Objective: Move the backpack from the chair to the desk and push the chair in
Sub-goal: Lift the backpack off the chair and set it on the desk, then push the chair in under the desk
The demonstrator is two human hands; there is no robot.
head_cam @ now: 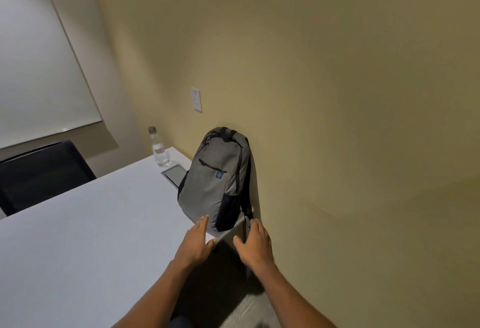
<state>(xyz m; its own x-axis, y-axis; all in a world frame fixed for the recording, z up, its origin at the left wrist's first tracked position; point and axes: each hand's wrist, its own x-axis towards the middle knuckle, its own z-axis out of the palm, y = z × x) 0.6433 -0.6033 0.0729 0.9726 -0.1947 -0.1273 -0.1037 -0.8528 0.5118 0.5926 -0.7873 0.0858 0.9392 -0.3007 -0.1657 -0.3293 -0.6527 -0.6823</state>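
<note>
The backpack [217, 179] is stood upright on the desk [91, 236] at its far right corner, long axis vertical, leaned against the wall [337, 94]. Both hands are released, fingers spread, just below its base: the left hand [198, 242] near the front face, the right hand [253, 243] by the strap side. A small blue logo patch is seen; no writing can be read. The chair to be pushed is not clearly shown.

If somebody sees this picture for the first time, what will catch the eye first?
First the grey backpack, standing upright on the corner of the white desk against the yellow wall. Next, the two open hands, left hand and right hand, just below it. Behind stands a water bottle.
</note>
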